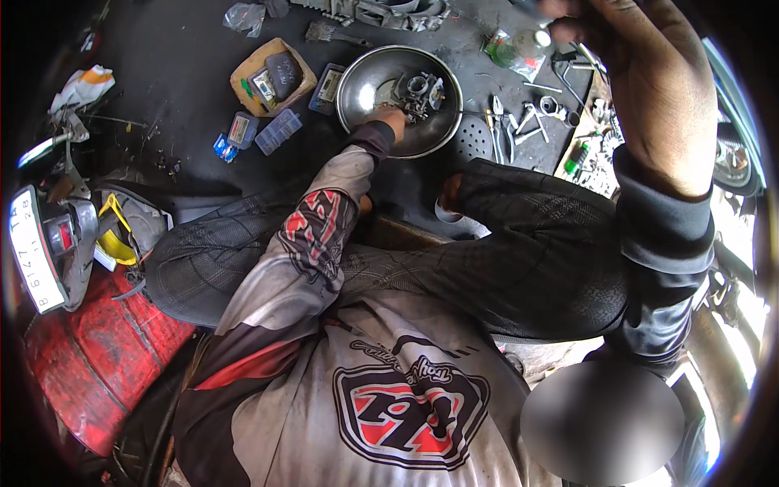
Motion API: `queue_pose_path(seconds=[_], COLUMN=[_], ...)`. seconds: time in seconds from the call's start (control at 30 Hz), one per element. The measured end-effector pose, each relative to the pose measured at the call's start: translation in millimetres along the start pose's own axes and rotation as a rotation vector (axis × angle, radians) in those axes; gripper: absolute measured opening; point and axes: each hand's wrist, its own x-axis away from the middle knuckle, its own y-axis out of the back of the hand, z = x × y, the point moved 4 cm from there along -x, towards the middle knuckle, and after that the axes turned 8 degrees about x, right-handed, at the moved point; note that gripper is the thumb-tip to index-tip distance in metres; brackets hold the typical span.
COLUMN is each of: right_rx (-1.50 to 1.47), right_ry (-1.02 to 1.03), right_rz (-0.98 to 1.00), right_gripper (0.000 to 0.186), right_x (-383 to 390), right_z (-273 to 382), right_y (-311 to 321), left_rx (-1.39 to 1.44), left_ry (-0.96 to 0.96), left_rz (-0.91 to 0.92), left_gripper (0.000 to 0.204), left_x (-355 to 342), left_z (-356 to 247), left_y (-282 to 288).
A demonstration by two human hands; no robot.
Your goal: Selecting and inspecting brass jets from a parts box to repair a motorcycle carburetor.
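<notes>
A shiny metal bowl (350,104) stands on the dark floor in front of me, with a carburetor (418,86) inside it. My left hand (390,122) reaches into the bowl at the carburetor's near left side. Its fingers are curled together, and what they hold, if anything, is too small to make out. Raised high at the upper right, close to the camera, is my right hand (629,36). Its fingers are bent around the end of a dark thing that the top edge cuts off.
Left of the bowl are a cardboard box (304,83) and small plastic cases (278,132). To the right lie pliers (498,122), a perforated round metal piece (472,138), wrenches and a green bottle (511,53). A metal engine part (381,12) sits beyond; a red drum (105,357) stands lower left.
</notes>
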Motion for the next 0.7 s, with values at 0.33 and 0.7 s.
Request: queue_pose_path(seconds=[0.33, 0.7], right_rx=[0.024, -0.029], right_ry=[-0.058, -0.055], right_rz=[-0.035, 0.009], right_gripper=[0.016, 0.017], right_x=[4.1, 2.8], right_z=[9.7, 7.9], right_y=[10.9, 17.4], left_rx=[0.150, 0.223], left_ry=[0.272, -0.200], left_rz=[-0.391, -0.449], left_gripper=[0.031, 0.108], left_x=[-6.8, -16.0], left_z=[11.6, -7.9], left_y=[19.1, 52.5])
